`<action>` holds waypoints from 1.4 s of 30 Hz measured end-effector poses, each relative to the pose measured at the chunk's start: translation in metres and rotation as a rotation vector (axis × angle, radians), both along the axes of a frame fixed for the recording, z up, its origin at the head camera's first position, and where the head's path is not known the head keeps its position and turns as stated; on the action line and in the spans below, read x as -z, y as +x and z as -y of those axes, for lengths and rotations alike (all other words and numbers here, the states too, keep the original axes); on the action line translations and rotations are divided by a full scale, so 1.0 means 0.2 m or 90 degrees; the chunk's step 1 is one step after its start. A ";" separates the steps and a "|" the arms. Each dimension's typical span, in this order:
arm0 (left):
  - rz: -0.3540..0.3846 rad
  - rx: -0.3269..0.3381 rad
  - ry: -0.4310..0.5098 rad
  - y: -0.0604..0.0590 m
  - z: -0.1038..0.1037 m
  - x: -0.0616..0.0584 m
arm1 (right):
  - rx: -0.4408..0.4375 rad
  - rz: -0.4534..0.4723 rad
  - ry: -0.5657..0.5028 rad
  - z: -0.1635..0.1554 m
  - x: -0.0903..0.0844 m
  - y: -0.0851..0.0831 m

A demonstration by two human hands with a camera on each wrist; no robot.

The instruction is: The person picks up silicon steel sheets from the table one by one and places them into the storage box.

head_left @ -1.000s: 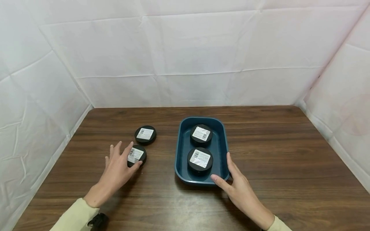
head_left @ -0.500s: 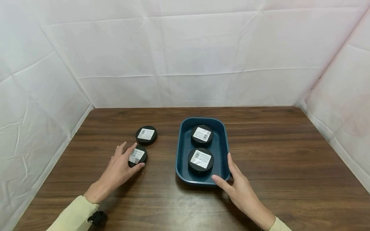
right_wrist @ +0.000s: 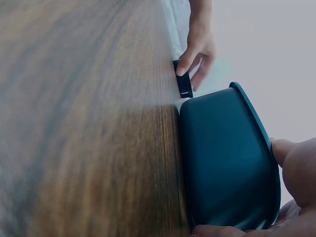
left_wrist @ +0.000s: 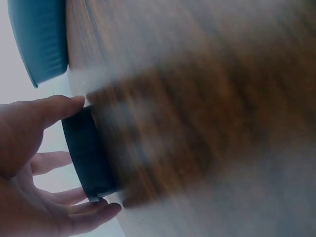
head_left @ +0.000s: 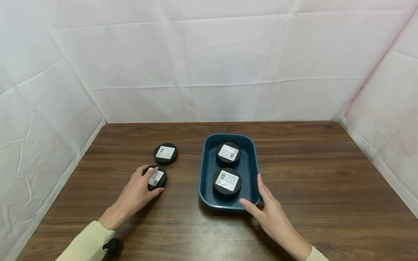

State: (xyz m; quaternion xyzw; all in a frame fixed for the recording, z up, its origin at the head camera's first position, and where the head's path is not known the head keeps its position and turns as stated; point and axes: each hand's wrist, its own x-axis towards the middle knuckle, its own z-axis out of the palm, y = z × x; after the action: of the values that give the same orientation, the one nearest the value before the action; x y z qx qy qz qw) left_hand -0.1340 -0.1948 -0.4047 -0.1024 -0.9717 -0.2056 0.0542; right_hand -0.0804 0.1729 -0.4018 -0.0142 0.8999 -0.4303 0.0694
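Since fingers curled | left hand grips jar | right hand unmoved

The left hand reaches forward from the near left edge of the table, with its fingers and thumb curled in a grip. The right hand lies near the near edge, fingers straight, thumb spread.

Pale yellow long sleeves, black wrist strap on left; bare hands.
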 end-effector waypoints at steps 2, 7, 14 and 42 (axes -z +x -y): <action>-0.003 0.000 0.009 0.00 0.00 0.00 | -0.001 -0.002 0.000 0.00 0.00 0.00; -0.008 -0.001 0.019 -0.01 0.01 0.01 | -0.001 -0.009 -0.001 0.00 0.00 0.00; -0.007 -0.005 0.023 -0.01 0.01 0.00 | 0.003 -0.002 0.002 0.00 0.00 0.00; -0.016 -0.003 0.032 0.01 -0.07 -0.05 | 0.000 0.001 -0.010 0.00 0.00 0.00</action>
State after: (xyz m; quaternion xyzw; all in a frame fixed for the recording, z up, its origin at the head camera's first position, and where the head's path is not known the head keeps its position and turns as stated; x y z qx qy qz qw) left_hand -0.1324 -0.1812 -0.3949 -0.1010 -0.9658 -0.2282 0.0697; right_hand -0.0796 0.1721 -0.4025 -0.0142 0.8963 -0.4377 0.0697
